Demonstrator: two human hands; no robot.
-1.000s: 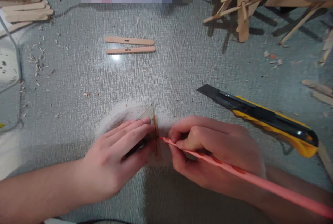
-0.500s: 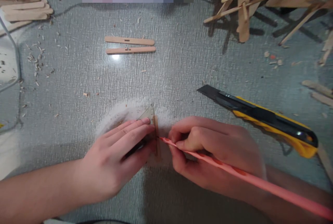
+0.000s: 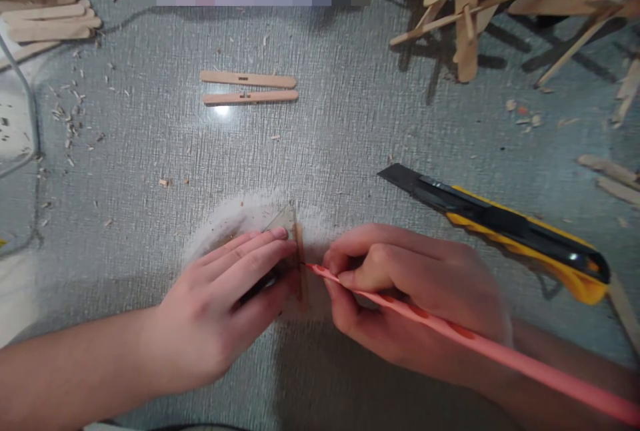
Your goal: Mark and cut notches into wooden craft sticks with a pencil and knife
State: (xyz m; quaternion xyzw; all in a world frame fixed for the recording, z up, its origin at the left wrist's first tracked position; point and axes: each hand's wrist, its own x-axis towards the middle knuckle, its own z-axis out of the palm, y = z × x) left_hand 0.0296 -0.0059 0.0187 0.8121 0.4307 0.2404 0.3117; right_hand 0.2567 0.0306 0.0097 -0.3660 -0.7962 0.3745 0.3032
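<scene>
My left hand [image 3: 225,297] presses a clear triangular ruler [image 3: 284,219] down, its fingers close together over it. A narrow wooden stick [image 3: 300,244] stands out along the ruler's right edge, lying nearly up and down in the view. In my right hand [image 3: 400,291] is a pink pencil [image 3: 440,329], pinched near its point. The pencil's tip touches or nearly touches the stick beside my left fingertips. My left palm hides most of the ruler.
A yellow and black utility knife [image 3: 500,221] lies beyond my right hand. Two notched sticks [image 3: 250,79] lie ahead. Piled sticks [image 3: 467,37] are at the upper right, stacked sticks [image 3: 50,32] at the upper left, with wood chips [image 3: 65,114] scattered below them.
</scene>
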